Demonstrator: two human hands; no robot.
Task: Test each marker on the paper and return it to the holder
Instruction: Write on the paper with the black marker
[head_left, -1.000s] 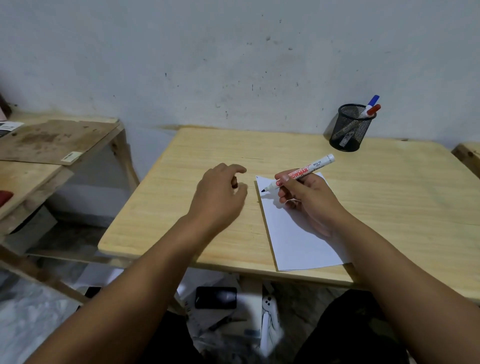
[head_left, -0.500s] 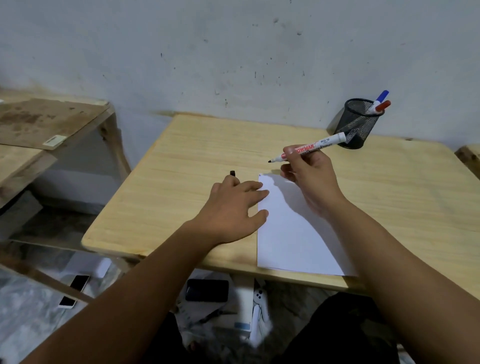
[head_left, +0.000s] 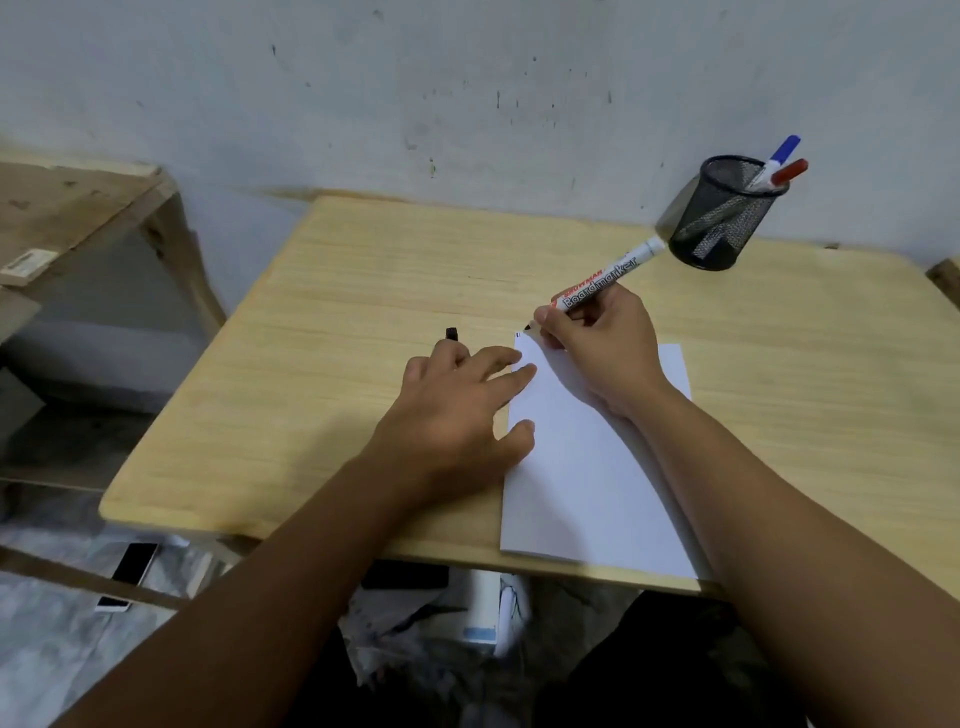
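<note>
Contact made: the white board marker, pinched in the right hand, has dropped from mid-air to touch its black tip to the far-left corner of the white paper sheet, so the first test stroke looks to be starting. Left hand lies flat, fingers straight, steadying the sheet's left edge on the light wooden worktop, a small black cap showing just beyond its fingers. Black mesh holder at the far right contains a blue-capped marker and a red-capped marker.

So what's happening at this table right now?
A person is trying out a marker. The right hand grips it, tip at the top corner of the paper. The left hand rests on the paper's edge, with the black cap showing at its fingers. Two more markers wait in the mesh holder.
</note>
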